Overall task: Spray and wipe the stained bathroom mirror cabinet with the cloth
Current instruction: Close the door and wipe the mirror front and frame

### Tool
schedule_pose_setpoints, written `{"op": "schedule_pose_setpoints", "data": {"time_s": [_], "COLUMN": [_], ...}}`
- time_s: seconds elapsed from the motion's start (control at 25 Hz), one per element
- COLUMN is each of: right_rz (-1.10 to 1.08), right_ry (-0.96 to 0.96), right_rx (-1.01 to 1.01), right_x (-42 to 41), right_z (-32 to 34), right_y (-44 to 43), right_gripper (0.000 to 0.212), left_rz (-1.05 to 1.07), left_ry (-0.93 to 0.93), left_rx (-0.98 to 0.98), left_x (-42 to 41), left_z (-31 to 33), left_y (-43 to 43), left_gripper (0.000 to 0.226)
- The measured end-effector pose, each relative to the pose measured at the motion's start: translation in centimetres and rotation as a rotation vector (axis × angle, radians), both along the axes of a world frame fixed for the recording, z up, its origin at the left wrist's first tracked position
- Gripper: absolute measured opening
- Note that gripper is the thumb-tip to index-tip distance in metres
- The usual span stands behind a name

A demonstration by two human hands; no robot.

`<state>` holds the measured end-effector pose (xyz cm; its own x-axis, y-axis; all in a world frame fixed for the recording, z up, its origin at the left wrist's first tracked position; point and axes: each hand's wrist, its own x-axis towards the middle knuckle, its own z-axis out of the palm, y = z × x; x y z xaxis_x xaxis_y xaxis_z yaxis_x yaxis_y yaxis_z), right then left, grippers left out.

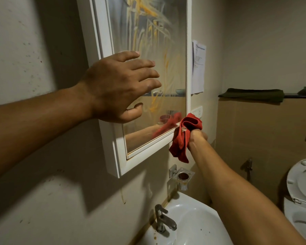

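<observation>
In right hand [196, 137]: red cloth [182, 138]

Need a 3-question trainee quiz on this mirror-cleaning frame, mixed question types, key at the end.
1. True or false: the red cloth is in the left hand.
2. Where on the mirror is the cloth working?
A. top left corner
B. bottom right corner
C. centre
3. Fill in: the yellow-orange streaks still cover the ____ part of the glass.

Key
1. False. The right hand grips the cloth; the left hand is open, fingers spread, at the mirror's left side.
2. B. The cloth is at the lower right of the white frame.
3. Upper. The lowest strip of glass looks mostly clear.
</observation>
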<state>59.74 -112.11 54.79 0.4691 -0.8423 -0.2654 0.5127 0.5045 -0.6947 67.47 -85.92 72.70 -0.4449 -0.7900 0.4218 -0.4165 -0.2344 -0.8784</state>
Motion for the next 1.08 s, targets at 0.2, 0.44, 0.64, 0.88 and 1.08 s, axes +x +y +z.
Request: {"op": "schedule_pose_setpoints", "data": {"time_s": [0.2, 0.44, 0.64, 0.88, 1.08], "right_rz": [-0.034, 0.114, 0.128, -0.242, -0.376], "right_ry": [-0.200, 0.129, 0.253, 0.222, 0.272], "right_rx": [0.191, -0.172, -0.598, -1.240, -1.536], "right_x": [-0.1, -1.6, -3.4, -1.8, -2.3], "right_z": [-0.9, -2.8, -3.0, -1.9, -3.7], "right_y": [6.8, 17.4, 20.3, 24.1, 23.2], "right_gripper": [0.037, 0.017, 0.011, 0.007, 0.008], "left_rz": [0.047, 0.134, 0.202, -0.102, -0.184], "left_ry": [0.006, 0.018, 0.092, 0.575, 1.085], "left_rx": [0.013, 0.042, 0.099, -0.232, -0.346], "left_x": [-0.4, -1.2, -3.1, -4.2, -3.8], "left_z": [0.1, -0.1, 0.2, -1.5, -2.6], "left_y": [0.3, 0.8, 2.1, 6.9, 9.3], "left_gripper": [0.069, 0.068, 0.069, 0.059, 0.066]}}
